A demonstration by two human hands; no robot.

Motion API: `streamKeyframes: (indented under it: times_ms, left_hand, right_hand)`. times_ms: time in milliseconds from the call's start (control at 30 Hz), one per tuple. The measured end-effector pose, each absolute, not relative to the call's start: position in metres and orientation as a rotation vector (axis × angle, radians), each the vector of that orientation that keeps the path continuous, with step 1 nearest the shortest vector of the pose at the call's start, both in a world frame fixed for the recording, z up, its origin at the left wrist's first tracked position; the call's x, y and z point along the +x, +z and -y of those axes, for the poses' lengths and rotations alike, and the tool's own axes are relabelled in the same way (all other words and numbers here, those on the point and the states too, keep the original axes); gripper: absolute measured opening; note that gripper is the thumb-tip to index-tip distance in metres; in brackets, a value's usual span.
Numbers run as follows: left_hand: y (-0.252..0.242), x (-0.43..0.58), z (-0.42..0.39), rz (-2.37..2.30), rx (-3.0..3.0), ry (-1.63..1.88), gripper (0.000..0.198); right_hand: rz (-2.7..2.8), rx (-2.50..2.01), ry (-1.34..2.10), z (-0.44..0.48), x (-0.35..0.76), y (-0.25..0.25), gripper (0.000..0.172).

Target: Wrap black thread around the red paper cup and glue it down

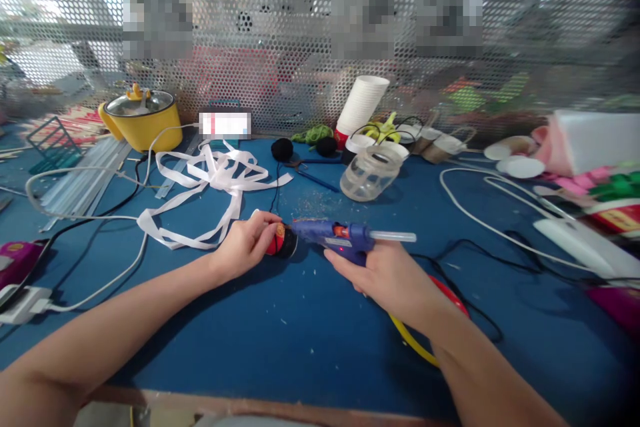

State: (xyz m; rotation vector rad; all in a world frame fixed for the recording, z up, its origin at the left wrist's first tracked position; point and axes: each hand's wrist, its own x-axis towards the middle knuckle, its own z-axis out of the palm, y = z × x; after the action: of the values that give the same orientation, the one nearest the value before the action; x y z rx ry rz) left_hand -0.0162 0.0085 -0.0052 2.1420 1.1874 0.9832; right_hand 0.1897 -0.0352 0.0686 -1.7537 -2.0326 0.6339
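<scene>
Holding a small red-and-black piece [281, 241] at frame centre: left hand [245, 245], grip clenched on it, low over the blue counter [300, 340]. Just right, the right hand [390, 278], grip grasping a glue gun [340, 237], nozzle touching the piece. White ribbon [210, 177] lies above left.

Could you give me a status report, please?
Left hand pinching red-and-black piece. Right hand gripping glue gun, nozzle at piece. White ribbon close by left wrist.
</scene>
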Motion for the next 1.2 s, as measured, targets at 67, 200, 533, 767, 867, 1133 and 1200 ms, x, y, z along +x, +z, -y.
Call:
streamKeyframes:
  times_ms: [67,200,533,767,867,1133,1200]
  left_hand:
    - [-0.0057,-0.0160,-0.0085,-1.186,2.129,0.980,0.025]
    - [-0.0061,-0.0158,-0.0085,-1.181,2.094,0.981,0.025]
    - [-0.0058,-0.0166,-0.0077,-1.148,2.082,1.000,0.026]
    - [-0.0066,-0.0159,-0.0087,-1.159,2.077,0.988,0.026]
    - [-0.0072,-0.0157,-0.0087,-1.145,2.080,0.986,0.026]
    - [-0.0073,-0.0158,-0.0080,-1.127,2.095,0.997,0.024]
    - [-0.0069,-0.0159,-0.0080,-1.124,2.100,0.996,0.024]
  right_hand:
    - [2.026,-1.768,0.672,0.0355,0.1899,0.0687,0.022]
    - [2.021,-1.767,0.687,0.0355,0.1901,0.0693,0.023]
    - [2.008,-1.823,0.746,0.0343,0.1899,0.0721,0.023]
    - [1.998,-1.832,0.806,0.0318,0.1908,0.0693,0.023]
    - [1.999,-1.816,0.791,0.0338,0.1903,0.0713,0.024]
    - [1.981,-1.796,0.842,0.0360,0.1890,0.0752,0.017]
    - [1.985,-1.800,0.852,0.0359,0.1897,0.0744,0.017]
